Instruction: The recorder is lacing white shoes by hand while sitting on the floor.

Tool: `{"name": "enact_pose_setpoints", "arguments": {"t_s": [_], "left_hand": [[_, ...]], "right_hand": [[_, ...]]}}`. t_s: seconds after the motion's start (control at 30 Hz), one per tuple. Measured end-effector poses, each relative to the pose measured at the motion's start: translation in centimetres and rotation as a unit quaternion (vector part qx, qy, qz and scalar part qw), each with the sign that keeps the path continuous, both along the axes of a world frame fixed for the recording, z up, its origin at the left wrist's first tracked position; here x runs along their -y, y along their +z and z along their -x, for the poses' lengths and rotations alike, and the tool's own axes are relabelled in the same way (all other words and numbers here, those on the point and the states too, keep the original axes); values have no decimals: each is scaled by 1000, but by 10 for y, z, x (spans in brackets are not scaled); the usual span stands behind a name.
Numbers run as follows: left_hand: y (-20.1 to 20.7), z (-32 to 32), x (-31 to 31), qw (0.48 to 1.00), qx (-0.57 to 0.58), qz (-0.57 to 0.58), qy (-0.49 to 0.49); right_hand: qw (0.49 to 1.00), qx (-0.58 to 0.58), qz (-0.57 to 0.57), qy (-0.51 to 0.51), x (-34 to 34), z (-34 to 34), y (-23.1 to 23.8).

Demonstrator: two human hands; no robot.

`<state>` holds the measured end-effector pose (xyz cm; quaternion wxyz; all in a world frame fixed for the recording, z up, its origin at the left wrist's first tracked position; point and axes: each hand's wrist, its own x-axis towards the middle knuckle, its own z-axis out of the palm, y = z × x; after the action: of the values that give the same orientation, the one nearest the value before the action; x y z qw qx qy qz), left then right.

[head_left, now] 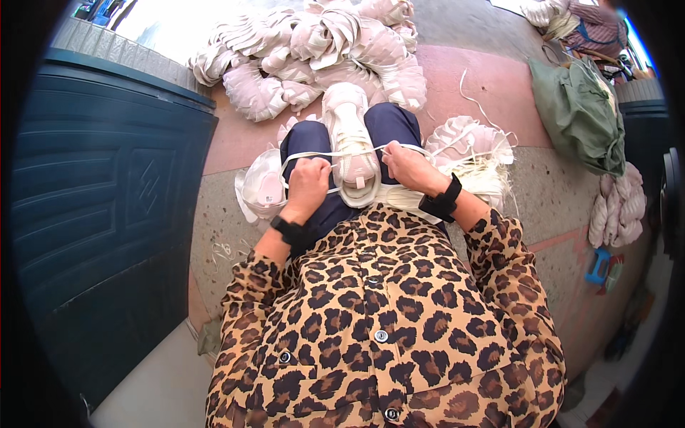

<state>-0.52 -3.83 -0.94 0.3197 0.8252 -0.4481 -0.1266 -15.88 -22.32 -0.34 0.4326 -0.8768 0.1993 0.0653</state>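
Between my knees rests a pale pink and cream sneaker upper (359, 162), its toe pointing away from me. A cream shoelace (346, 153) runs through its eyelets and stretches out to both sides. My left hand (309, 187) is closed on the lace at the left of the upper, over my dark trouser leg. On the opposite side my right hand (410, 168) pinches the lace near my right knee. The lace's loose ends hang past both hands. A bunch of loose cream laces (485, 180) lies by my right forearm.
A large heap of pink-white uppers (285, 53) lies on the floor ahead. More uppers (467, 139) sit beside my right knee, and another (262, 187) by my left. A dark blue panelled door (107, 185) stands left. A green sack (576, 118) and blue stool (598, 265) are at right.
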Motion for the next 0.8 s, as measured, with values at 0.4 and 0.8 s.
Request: {"name": "enact_pose_setpoints", "arguments": {"t_s": [0.4,0.8], "left_hand": [[-1,3,21,990,135,-45,3],[8,18,24,980,189,-36,43]], "right_hand": [[997,73,24,-28,-6,-3,-3],[967,54,247,-14,-9,-28,-10]]}}
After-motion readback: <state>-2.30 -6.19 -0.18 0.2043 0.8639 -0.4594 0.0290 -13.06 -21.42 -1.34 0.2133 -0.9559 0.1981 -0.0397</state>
